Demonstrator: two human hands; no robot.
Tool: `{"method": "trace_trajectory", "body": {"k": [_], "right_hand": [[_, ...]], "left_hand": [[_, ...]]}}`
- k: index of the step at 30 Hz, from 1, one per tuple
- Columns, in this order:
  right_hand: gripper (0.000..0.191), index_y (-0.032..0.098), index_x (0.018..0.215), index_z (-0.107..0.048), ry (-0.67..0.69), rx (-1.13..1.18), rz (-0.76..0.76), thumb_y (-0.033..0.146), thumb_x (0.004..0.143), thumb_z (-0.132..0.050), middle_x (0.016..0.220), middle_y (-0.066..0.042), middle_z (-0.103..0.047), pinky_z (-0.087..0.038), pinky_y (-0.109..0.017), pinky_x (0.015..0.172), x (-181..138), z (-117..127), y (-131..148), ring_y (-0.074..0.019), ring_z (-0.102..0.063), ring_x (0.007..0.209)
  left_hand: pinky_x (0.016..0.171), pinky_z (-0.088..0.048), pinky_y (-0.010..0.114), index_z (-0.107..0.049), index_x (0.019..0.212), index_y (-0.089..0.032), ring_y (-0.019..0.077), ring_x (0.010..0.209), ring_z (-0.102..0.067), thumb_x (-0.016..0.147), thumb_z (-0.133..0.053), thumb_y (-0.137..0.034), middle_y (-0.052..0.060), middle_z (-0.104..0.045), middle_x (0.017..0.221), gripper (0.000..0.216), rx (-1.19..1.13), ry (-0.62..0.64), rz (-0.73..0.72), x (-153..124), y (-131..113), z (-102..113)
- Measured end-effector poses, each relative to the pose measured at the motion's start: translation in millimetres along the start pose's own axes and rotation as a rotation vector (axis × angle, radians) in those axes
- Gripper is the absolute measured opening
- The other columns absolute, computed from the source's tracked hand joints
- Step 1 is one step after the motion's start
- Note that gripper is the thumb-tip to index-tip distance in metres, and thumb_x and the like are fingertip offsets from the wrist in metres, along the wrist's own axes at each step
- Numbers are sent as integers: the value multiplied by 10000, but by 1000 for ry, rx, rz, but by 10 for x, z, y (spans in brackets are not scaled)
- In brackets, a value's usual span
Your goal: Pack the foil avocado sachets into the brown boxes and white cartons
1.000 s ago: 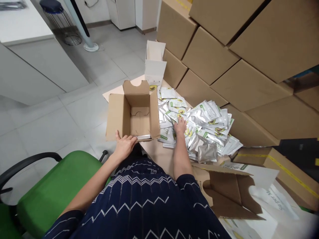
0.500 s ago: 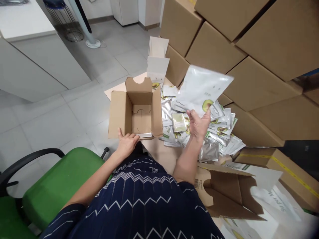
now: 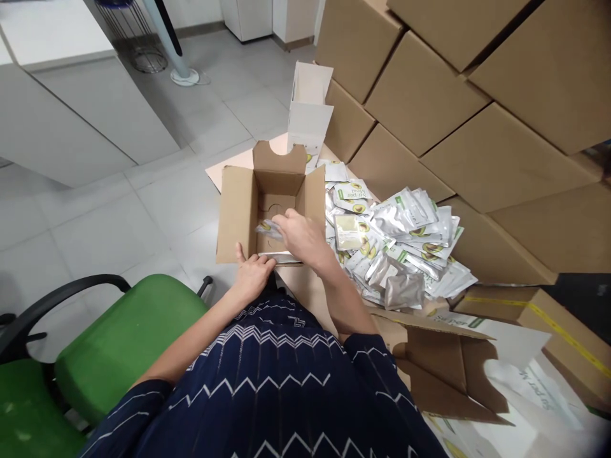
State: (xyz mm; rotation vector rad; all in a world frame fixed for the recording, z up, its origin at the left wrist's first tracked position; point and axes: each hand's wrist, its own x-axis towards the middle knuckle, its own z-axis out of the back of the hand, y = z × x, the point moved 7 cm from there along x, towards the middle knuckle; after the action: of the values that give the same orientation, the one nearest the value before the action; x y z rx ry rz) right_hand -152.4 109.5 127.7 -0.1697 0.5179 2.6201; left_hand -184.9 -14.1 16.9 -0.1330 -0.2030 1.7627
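An open brown cardboard box [image 3: 235, 213] stands in front of me on a flat sheet of cardboard. My left hand [image 3: 252, 275] rests on the box's near edge, pressing a few silver sachets stacked there. My right hand [image 3: 300, 234] reaches into the box and holds a silver sachet [image 3: 268, 229] low inside it. To the right of the box lies a pile of silver sachets [image 3: 405, 238] printed with green avocado labels.
A wall of stacked brown cartons [image 3: 453, 95] rises on the right. A small white open box [image 3: 309, 108] stands behind the brown one. A green chair [image 3: 119, 337] sits at my left. Another opened carton [image 3: 443, 369] lies by my right knee.
My right hand picked a sachet from the pile, lifted it up, then brought it left and down into the open box. My left hand stayed on the box's near edge.
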Motion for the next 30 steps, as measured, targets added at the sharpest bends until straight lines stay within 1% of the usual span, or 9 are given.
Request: {"method": "trace_trajectory", "body": {"k": [5,8,13,17,20,22,26,28,30], "right_hand": [[335,185,1157,-659,260,-65,26,151,977,-379,1031,-128,-687,-400,-322,724,180,-336,130,-223,-631,899],[305,203,1117,-683,368,-39,5,199,983,-410,1093,-111,-704,-416,-297,747,314,-584,129,-219,-639,999],[328,240,1176,-667,440,18,-90,243,990,-397,1213,-95,-685,-434,-305,816,438,-900,6,-222,-636,1075],[380,182,1173,-660,381,62,-3,297,1022,-331,1180,-136,-698,-441,-316,835,413,-915,-5,-234,-651,1049],[344,148,1167,-653,342,67,-12,258,994,-377,1133,-159,-712,-444,-348,866,398,-928,-51,-261,-662,1047],[324,123,1166,-651,324,62,-34,201,969,-406,1103,-168,-720,-439,-369,906,396,-958,-78,-268,-665,1051],[300,78,1158,-654,209,139,51,154,959,-442,1123,-184,-709,-447,-356,957,274,-866,24,-241,-655,1062],[299,97,1191,-648,67,310,175,173,973,-459,1184,-163,-691,-459,-329,977,98,-653,114,-205,-636,1100],[316,163,1234,-640,-129,565,265,238,1004,-438,1190,-105,-694,-486,-309,965,-125,-363,56,-164,-641,1081]], "left_hand": [[1124,-18,749,-679,870,-219,226,792,-609,952,-460,-164,45,-679,802,240,-12,-1,8,-12,-31,-17],[1116,-43,754,-681,877,-207,225,779,-608,964,-457,-191,47,-676,780,241,28,22,11,10,4,-20],[1112,-22,764,-671,895,-189,243,822,-632,982,-472,-304,68,-690,847,245,29,25,29,36,101,-6],[1134,-57,739,-627,1136,-161,291,1015,-641,967,-501,-327,159,-665,1146,268,-29,-38,73,41,181,-14],[1151,-143,690,-529,1310,-91,361,1290,-512,949,-523,-340,270,-547,1347,439,-73,-133,135,41,249,-21],[1149,-149,687,-452,1398,-66,380,1381,-426,949,-517,-343,305,-465,1442,531,-92,-166,145,46,270,-45],[1153,-84,702,-416,1451,-115,346,1311,-515,979,-453,-307,262,-466,1480,511,-105,-152,109,68,266,-101],[1154,-86,699,-494,1396,-146,330,1260,-558,981,-453,-307,240,-506,1453,446,-95,-141,104,74,268,-106],[1149,-101,700,-549,1351,-174,325,1239,-572,978,-470,-315,231,-514,1446,406,-78,-135,100,76,270,-101]]}}
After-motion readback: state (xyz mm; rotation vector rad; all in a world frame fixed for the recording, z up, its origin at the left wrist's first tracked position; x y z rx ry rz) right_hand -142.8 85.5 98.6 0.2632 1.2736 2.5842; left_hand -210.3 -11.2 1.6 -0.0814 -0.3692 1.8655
